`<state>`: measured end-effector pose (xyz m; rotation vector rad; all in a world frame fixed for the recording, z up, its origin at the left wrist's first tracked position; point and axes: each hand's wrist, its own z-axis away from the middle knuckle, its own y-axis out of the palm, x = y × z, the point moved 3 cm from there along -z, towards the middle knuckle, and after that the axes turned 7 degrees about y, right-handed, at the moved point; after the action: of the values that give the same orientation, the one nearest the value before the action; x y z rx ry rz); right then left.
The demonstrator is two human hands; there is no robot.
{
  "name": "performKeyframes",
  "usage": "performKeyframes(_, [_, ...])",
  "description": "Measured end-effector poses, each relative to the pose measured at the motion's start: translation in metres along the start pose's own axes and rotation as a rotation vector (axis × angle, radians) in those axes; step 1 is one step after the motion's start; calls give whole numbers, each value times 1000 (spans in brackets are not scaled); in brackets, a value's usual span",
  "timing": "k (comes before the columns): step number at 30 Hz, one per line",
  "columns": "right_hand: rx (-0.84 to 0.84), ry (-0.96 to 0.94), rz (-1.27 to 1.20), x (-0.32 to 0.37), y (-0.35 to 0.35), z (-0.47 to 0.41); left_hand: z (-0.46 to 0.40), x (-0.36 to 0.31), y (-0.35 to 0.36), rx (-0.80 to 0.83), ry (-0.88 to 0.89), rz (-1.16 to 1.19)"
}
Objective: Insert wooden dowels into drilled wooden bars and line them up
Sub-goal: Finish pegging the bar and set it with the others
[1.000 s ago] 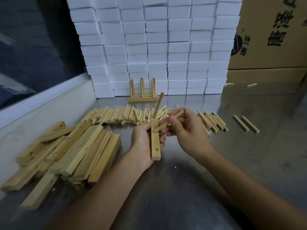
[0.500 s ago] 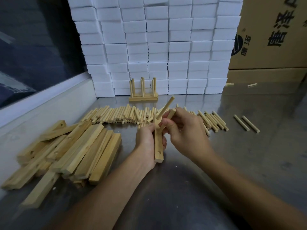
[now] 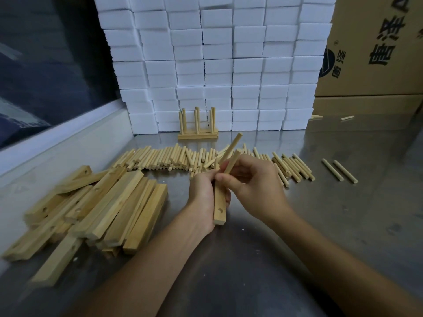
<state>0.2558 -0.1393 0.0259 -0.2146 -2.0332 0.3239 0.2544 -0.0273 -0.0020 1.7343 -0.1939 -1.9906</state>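
Note:
My left hand [image 3: 202,197] grips a drilled wooden bar [image 3: 219,209], held on end above the table with one empty hole showing near its lower end. A dowel [image 3: 231,147] sticks up and to the right from the bar's far end. My right hand [image 3: 251,181] pinches a second dowel [image 3: 233,161] against the bar's middle, just below the first one. A heap of loose dowels [image 3: 164,160] lies in a row behind my hands. Drilled bars [image 3: 109,207] are piled at the left. Two finished bars with upright dowels [image 3: 198,130] stand at the back.
White foam blocks [image 3: 217,65] are stacked as a wall at the back. Cardboard boxes [image 3: 377,53] stand at the back right. Two stray dowels [image 3: 338,171] lie to the right on the metal table [image 3: 343,225]. A white ledge [image 3: 57,143] borders the left side.
My right hand has brought its dowel down from a flat hold to the bar's middle. The bar has tilted, so the first dowel now leans right.

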Motion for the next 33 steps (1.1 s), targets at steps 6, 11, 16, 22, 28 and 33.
performKeyframes(6, [38, 87, -149, -4, -2, -2, 0, 1, 1, 20, 0, -9])
performKeyframes(11, [-22, 131, -134, -5, 0, -2, 1, 1, 2, -13, -12, -15])
performKeyframes(16, [-65, 91, -87, -6, 2, -2, 1, 1, 2, -7, -17, 0])
performKeyframes(22, [-42, -48, 2, -7, 4, 1, 0, 0, 3, -8, -14, 12])
performKeyframes(28, [7, -123, 235, -16, -13, -3, -5, -2, -4, 9, -16, 47])
performKeyframes(33, [-230, 111, 623, -40, -39, -12, -8, -5, -8, 10, -24, 84])
